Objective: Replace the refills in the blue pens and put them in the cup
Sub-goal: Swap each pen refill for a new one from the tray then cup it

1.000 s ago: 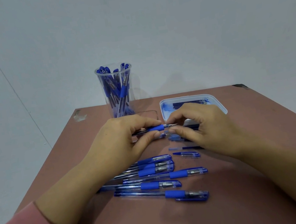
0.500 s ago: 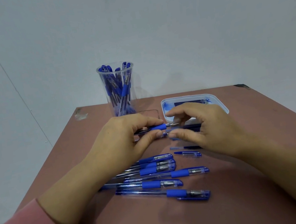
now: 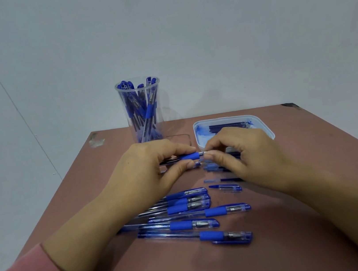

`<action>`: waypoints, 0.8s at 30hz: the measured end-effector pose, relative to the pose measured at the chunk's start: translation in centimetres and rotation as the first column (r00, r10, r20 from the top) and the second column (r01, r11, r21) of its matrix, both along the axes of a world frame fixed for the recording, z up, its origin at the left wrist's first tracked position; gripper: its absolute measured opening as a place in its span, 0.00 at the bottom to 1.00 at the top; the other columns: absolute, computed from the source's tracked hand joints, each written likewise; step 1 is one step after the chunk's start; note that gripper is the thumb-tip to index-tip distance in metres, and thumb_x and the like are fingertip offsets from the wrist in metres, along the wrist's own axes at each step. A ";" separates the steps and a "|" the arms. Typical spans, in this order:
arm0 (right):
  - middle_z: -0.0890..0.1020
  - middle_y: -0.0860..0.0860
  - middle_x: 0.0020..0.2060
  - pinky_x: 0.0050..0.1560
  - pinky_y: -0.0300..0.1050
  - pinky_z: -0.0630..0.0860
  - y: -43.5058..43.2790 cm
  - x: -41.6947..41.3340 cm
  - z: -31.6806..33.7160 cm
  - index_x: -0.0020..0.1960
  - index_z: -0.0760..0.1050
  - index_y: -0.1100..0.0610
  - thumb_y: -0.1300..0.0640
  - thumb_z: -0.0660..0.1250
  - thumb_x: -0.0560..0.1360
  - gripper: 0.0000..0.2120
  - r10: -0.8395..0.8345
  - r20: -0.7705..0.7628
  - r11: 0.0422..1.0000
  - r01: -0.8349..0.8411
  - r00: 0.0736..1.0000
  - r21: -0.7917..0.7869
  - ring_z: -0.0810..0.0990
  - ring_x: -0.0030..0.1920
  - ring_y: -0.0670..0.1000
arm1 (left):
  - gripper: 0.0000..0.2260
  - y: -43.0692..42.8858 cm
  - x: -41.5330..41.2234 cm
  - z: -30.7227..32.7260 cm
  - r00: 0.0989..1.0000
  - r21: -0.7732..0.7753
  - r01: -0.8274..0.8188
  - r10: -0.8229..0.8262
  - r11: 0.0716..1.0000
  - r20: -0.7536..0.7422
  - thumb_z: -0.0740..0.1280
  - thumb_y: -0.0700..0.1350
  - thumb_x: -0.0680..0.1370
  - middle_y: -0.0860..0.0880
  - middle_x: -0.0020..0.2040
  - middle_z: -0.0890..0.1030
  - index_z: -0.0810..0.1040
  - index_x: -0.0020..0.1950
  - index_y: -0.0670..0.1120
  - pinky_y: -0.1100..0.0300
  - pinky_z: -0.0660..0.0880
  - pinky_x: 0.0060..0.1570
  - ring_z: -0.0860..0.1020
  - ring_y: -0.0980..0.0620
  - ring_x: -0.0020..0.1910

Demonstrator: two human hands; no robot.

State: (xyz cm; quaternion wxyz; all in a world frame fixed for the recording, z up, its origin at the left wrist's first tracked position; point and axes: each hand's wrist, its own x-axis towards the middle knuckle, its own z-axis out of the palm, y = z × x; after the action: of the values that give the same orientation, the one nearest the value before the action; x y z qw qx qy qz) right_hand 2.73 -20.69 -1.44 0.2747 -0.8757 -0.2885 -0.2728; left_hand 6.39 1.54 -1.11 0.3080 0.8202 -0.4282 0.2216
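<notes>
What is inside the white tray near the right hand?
Dark blue refills lie along the far side of the tray, and blue ink smears its floor. The right hand covers the near part, so anything there is hidden.

**Head view.** The left hand point(image 3: 146, 170) grips a pen point(image 3: 191, 156) near its blue sleeve and holds it level above the table point(image 3: 239, 265). The right hand point(image 3: 243, 155) pinches the pen's tip end between thumb and forefinger. The joint there is too small to tell whether it is seated. A clear cup point(image 3: 126, 110) stands upright behind the left hand, filled with pens. A white tray point(image 3: 224, 118) behind the right hand holds refills point(image 3: 225, 126). Capped pens point(image 3: 186, 224) lie in a row nearer the person, with a loose cap point(image 3: 227, 188) just beside them.
</notes>
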 end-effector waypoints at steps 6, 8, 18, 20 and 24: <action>0.79 0.39 0.40 0.43 0.31 0.73 0.1 -0.2 0.0 0.51 0.76 0.45 0.42 0.64 0.76 0.09 0.014 -0.115 0.999 -0.009 0.993 0.041 0.78 0.43 0.42 | 0.14 -0.1 -0.1 0.0 1.000 0.008 0.014 -0.014 1.000 0.005 0.65 0.59 0.76 0.65 0.45 0.81 0.82 0.57 0.57 0.66 0.77 0.43 0.79 0.65 0.44; 0.78 0.38 0.41 0.45 0.31 0.73 0.1 -0.3 0.1 0.52 0.75 0.44 0.47 0.70 0.74 0.08 0.014 -0.065 0.999 -0.012 0.998 0.030 0.78 0.45 0.41 | 0.14 0.0 -0.2 0.0 1.000 -0.001 0.011 -0.011 1.000 -0.001 0.64 0.59 0.75 0.66 0.45 0.79 0.82 0.57 0.58 0.66 0.77 0.43 0.79 0.66 0.45; 0.78 0.37 0.31 0.36 0.30 0.69 0.5 -0.7 0.5 0.40 0.76 0.43 0.40 0.60 0.75 0.11 0.028 -0.273 0.993 0.005 0.962 0.120 0.76 0.34 0.41 | 0.13 -0.1 -0.4 0.0 0.997 0.021 0.014 -0.016 1.000 0.074 0.65 0.57 0.76 0.62 0.46 0.82 0.82 0.56 0.56 0.64 0.78 0.41 0.80 0.63 0.42; 0.78 0.37 0.31 0.35 0.31 0.69 0.3 -0.7 0.6 0.40 0.77 0.44 0.40 0.60 0.73 0.11 0.060 -0.319 0.991 -0.018 0.946 0.133 0.76 0.33 0.42 | 0.13 -0.2 -0.3 -0.1 0.998 0.023 0.018 -0.019 1.000 0.055 0.65 0.57 0.76 0.61 0.46 0.82 0.82 0.56 0.57 0.61 0.79 0.40 0.80 0.63 0.42; 0.81 0.40 0.39 0.41 0.29 0.73 0.2 -0.7 0.7 0.45 0.76 0.40 0.47 0.69 0.71 0.04 0.090 -0.234 0.987 -0.055 0.968 0.153 0.79 0.39 0.43 | 0.14 -0.2 -0.1 -0.2 0.999 0.026 0.019 -0.020 0.999 0.027 0.64 0.58 0.76 0.64 0.45 0.81 0.82 0.57 0.56 0.62 0.79 0.41 0.79 0.64 0.42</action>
State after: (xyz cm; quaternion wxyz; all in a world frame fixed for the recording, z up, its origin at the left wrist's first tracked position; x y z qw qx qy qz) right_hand 2.05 -20.49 -0.71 0.3806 -0.8687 -0.2644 -0.1751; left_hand 6.25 1.37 -1.35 0.2937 0.8167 -0.4432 0.2243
